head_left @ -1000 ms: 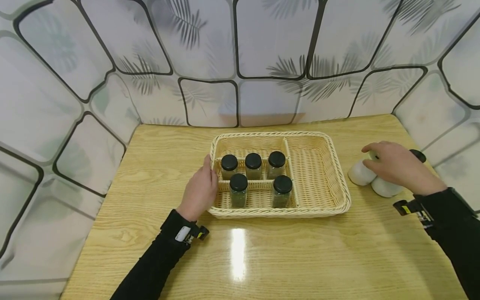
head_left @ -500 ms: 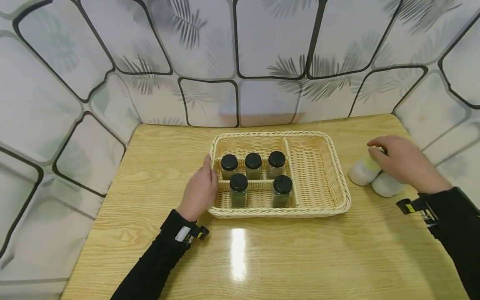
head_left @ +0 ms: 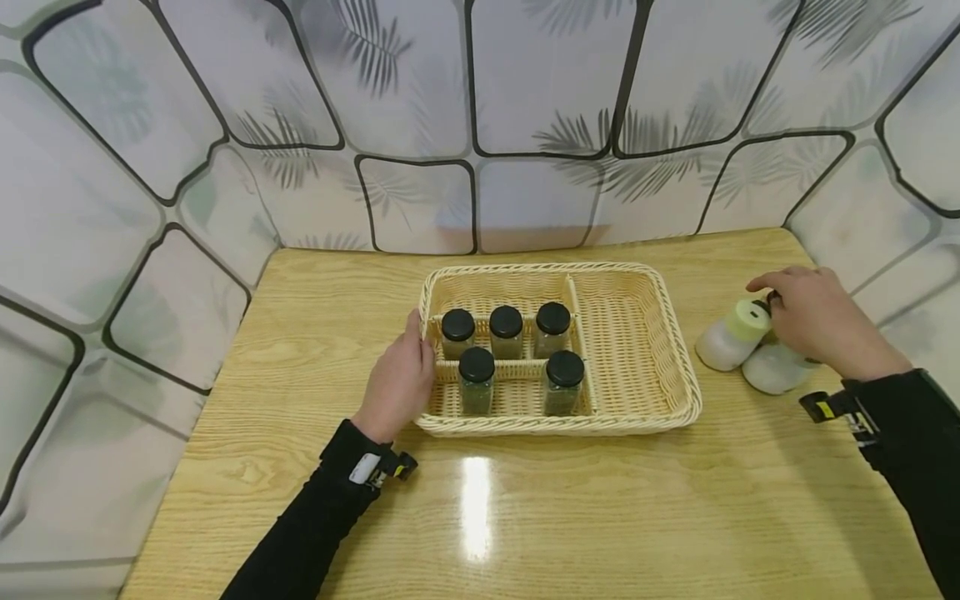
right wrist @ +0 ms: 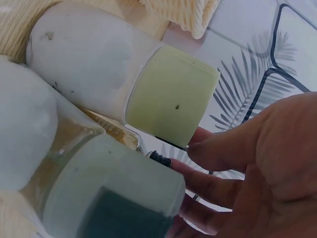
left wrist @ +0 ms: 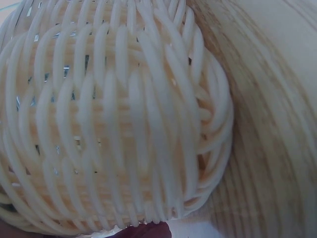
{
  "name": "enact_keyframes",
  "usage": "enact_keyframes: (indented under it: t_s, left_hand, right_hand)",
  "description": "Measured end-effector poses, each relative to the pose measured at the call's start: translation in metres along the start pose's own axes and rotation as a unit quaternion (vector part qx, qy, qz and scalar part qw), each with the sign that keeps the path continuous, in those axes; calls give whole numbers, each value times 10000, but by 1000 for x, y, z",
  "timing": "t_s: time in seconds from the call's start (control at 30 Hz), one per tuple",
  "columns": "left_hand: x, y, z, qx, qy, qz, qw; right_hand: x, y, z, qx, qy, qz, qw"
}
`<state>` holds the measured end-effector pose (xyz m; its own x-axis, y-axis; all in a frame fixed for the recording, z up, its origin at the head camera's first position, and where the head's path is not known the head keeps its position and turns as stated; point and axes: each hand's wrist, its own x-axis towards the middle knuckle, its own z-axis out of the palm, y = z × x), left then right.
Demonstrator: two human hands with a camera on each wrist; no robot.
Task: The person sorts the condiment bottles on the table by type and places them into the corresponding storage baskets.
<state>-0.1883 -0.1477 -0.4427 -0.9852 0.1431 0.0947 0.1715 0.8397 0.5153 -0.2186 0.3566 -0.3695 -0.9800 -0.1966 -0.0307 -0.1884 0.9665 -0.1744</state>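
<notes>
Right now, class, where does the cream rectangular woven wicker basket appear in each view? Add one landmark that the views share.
Head: the cream rectangular woven wicker basket sits just right of centre, seen whole apart from where a hand covers its left end.
Left wrist: close up, filling the left and middle.
Right wrist: only a small part, at the top edge.
Shared landmark: the light wood-grain table.
</notes>
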Motion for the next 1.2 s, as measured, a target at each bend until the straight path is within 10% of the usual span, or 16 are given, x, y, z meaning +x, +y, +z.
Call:
enact_keyframes:
  t_s: [0.67, 1.2]
  left_hand:
    - [0, -1, 1, 19, -50, -29, 10000]
    - [1, -2, 3, 171, 78, -19, 9998]
  right_hand:
    - [7, 15, -11, 35, -1093, 419, 9931]
    - [11, 22, -11, 140, -1029, 333, 9940]
